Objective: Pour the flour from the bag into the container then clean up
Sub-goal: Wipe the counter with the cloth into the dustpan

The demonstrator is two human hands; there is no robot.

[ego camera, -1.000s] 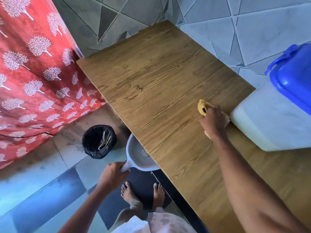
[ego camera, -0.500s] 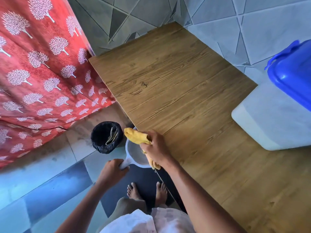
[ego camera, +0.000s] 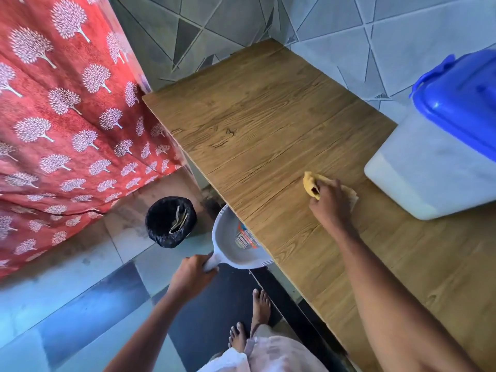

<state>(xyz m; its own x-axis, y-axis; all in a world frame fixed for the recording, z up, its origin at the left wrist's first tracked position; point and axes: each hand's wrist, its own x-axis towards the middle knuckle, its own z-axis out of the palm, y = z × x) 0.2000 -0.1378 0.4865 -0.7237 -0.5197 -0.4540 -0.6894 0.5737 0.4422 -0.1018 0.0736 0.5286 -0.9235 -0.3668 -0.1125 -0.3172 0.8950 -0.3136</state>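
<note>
My right hand (ego camera: 328, 204) presses a yellow cloth (ego camera: 311, 183) flat on the wooden table (ego camera: 255, 135), a short way left of the translucent container (ego camera: 418, 173) with a blue lid (ego camera: 461, 103). The container holds white flour in its lower part. My left hand (ego camera: 192, 275) grips the handle of a grey dustpan (ego camera: 236, 248), held just under the table's near edge with its mouth against it. No flour bag is visible on the table.
A small bin lined with black plastic (ego camera: 170, 221) stands on the floor left of the dustpan, with crumpled paper inside. A red curtain with white trees (ego camera: 67, 116) hangs at the left. A tiled wall (ego camera: 349, 36) backs the table. My bare feet (ego camera: 249, 320) stand on a dark mat.
My right hand swept the cloth from beside the container to the table's edge over the dustpan, then went back to the spot near the container. The dustpan stayed at the edge.
</note>
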